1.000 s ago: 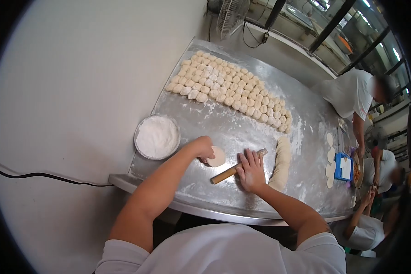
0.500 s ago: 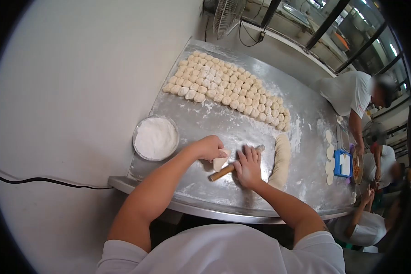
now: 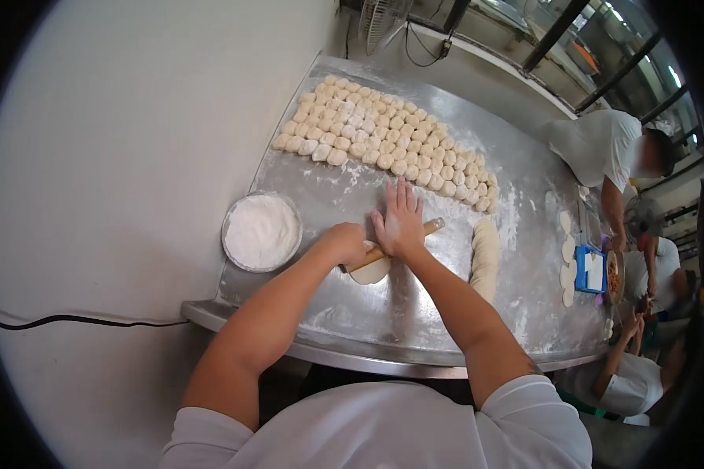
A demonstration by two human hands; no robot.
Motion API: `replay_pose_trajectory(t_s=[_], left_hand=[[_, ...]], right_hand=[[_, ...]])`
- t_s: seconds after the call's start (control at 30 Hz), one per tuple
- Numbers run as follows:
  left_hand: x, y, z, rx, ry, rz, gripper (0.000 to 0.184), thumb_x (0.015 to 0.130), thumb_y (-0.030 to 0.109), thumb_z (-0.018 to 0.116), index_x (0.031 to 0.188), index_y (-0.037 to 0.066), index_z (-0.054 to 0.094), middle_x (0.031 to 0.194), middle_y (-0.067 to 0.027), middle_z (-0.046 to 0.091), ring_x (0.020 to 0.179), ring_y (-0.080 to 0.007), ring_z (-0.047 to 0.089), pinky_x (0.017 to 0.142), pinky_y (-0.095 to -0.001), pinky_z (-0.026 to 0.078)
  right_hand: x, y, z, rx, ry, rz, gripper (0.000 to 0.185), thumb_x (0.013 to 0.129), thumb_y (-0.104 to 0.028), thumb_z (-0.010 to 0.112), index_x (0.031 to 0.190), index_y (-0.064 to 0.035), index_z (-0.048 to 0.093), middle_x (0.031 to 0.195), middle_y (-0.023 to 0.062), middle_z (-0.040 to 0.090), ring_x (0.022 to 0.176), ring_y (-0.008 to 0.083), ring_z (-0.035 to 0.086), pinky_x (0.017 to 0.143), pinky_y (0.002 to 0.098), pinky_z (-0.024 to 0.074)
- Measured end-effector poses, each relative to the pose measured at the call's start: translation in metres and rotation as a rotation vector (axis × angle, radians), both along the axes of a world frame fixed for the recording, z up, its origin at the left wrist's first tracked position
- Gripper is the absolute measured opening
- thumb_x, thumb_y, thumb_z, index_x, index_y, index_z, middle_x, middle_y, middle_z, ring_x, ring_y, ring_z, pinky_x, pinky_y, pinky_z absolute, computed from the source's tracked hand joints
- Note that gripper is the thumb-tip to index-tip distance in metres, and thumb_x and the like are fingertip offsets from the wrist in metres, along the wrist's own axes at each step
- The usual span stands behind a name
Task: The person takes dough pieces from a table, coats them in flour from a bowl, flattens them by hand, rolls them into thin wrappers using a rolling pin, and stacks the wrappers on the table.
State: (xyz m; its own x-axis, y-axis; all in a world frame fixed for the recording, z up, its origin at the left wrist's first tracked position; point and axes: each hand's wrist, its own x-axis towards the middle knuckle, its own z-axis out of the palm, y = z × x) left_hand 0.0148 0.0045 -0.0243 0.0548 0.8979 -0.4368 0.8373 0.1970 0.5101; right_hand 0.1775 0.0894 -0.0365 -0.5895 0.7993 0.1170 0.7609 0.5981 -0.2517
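A wooden rolling pin (image 3: pixel 432 227) lies aslant across a flat round of dough (image 3: pixel 371 273) on the metal table. My right hand (image 3: pixel 400 227) presses flat on the pin, its fingers stretched out and pointing away from me. At the pin's left end my left hand (image 3: pixel 344 244) is closed on the far edge of the dough round; its fingertips are partly hidden. To the right lies a thick rope of dough (image 3: pixel 485 258). Beyond both hands, rows of small dough balls (image 3: pixel 383 137) sit close together, some dusted with flour.
A round bowl (image 3: pixel 226 248) of white flour stands at the left by the wall. At the right are flat dough rounds (image 3: pixel 568 250), a blue tray (image 3: pixel 580 272) and a bowl of filling (image 3: pixel 617 291). Several co-workers (image 3: pixel 598 144) work there. A fan (image 3: pixel 381 23) stands at the back.
My right hand and the rolling pin have moved away from me, and the pin now lies over the dough. The dough round, held up before, now lies on the table.
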Motion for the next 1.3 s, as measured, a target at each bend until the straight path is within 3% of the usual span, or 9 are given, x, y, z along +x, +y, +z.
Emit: replay_pose_trajectory(t_s=[0.1, 0.27, 0.4, 0.6, 0.8, 0.9, 1.1, 1.2, 1.3], left_hand=[[0.002, 0.0, -0.019, 0.132, -0.128, 0.016, 0.029, 0.093, 0.027, 0.077, 0.104, 0.001, 0.08, 0.101, -0.0227, 0.078, 0.087, -0.0385, 0.076, 0.082, -0.046, 0.06], [-0.006, 0.001, -0.003, -0.299, -0.309, 0.072, 0.027, 0.092, 0.023, 0.075, 0.098, -0.003, 0.079, 0.096, -0.0201, 0.08, 0.083, -0.0289, 0.077, 0.072, -0.0434, 0.061], [-0.003, -0.001, 0.035, -0.445, -0.172, 0.051, 0.031, 0.091, 0.025, 0.077, 0.096, -0.005, 0.079, 0.096, -0.02, 0.08, 0.085, -0.03, 0.077, 0.075, -0.0439, 0.061], [0.005, -0.002, 0.017, -0.023, 0.052, 0.009, 0.04, 0.095, 0.032, 0.078, 0.102, -0.007, 0.078, 0.098, -0.0216, 0.079, 0.091, -0.0367, 0.077, 0.087, -0.0484, 0.059], [-0.008, 0.002, -0.014, -0.263, -0.502, 0.173, 0.034, 0.095, 0.028, 0.078, 0.104, -0.006, 0.078, 0.093, -0.0222, 0.077, 0.071, -0.0298, 0.077, 0.061, -0.0419, 0.06], [-0.011, 0.001, -0.002, -0.386, -0.351, 0.145, 0.032, 0.095, 0.026, 0.079, 0.101, -0.005, 0.078, 0.09, -0.0214, 0.076, 0.061, -0.0255, 0.073, 0.049, -0.0377, 0.055], [0.0, 0.0, 0.023, -0.065, 0.091, 0.029, 0.036, 0.095, 0.032, 0.077, 0.105, -0.003, 0.079, 0.101, -0.0239, 0.079, 0.09, -0.0366, 0.077, 0.08, -0.0454, 0.061], [0.001, -0.002, 0.031, -0.001, 0.04, 0.06, 0.037, 0.095, 0.033, 0.077, 0.107, -0.002, 0.079, 0.107, -0.0245, 0.078, 0.102, -0.0406, 0.074, 0.093, -0.0458, 0.057], [-0.006, 0.002, -0.012, 0.074, -0.25, 0.153, 0.035, 0.094, 0.031, 0.078, 0.108, -0.001, 0.079, 0.105, -0.0234, 0.079, 0.098, -0.0371, 0.076, 0.089, -0.0444, 0.058]], right_hand=[[0.049, -0.032, -0.002, -0.042, -0.024, 0.052, 0.07, 0.103, -0.041, 0.056, 0.159, -0.0016, 0.044, 0.17, 0.0268, 0.033, 0.156, 0.0452, 0.031, 0.126, 0.0639, 0.0215], [0.148, -0.09, 0.013, -0.097, -0.107, 0.197, 0.052, 0.106, -0.041, 0.055, 0.15, -0.0138, 0.062, 0.164, 0.0222, 0.047, 0.152, 0.05, 0.038, 0.126, 0.0686, 0.0182], [0.072, -0.055, 0.005, -0.072, -0.163, 0.047, 0.065, 0.105, -0.044, 0.056, 0.161, -0.0108, 0.048, 0.169, 0.0223, 0.039, 0.156, 0.0476, 0.032, 0.126, 0.0658, 0.0203], [0.0, -0.006, -0.009, -0.027, 0.084, -0.047, 0.073, 0.104, -0.042, 0.056, 0.162, -0.0019, 0.04, 0.171, 0.026, 0.033, 0.155, 0.0474, 0.033, 0.127, 0.0615, 0.0226], [0.138, -0.088, 0.008, -0.106, -0.157, 0.131, 0.06, 0.105, -0.041, 0.056, 0.156, -0.0085, 0.053, 0.167, 0.0257, 0.037, 0.153, 0.0486, 0.033, 0.127, 0.0648, 0.0181], [0.119, -0.074, 0.011, -0.098, -0.153, 0.116, 0.061, 0.106, -0.041, 0.054, 0.157, -0.0101, 0.052, 0.167, 0.0255, 0.038, 0.152, 0.0476, 0.036, 0.125, 0.0648, 0.0206], [-0.012, 0.001, 0.004, -0.042, -0.044, -0.046, 0.075, 0.105, -0.045, 0.053, 0.164, -0.0018, 0.036, 0.172, 0.0259, 0.03, 0.157, 0.0429, 0.032, 0.128, 0.0602, 0.0215], [-0.009, -0.001, -0.005, -0.046, 0.097, -0.048, 0.072, 0.105, -0.042, 0.055, 0.161, 0.0008, 0.04, 0.171, 0.0265, 0.032, 0.156, 0.044, 0.033, 0.128, 0.0604, 0.0211], [0.061, -0.045, 0.001, -0.115, 0.036, 0.005, 0.065, 0.104, -0.039, 0.057, 0.157, -0.0009, 0.048, 0.167, 0.027, 0.037, 0.153, 0.0461, 0.035, 0.128, 0.0623, 0.0197]])
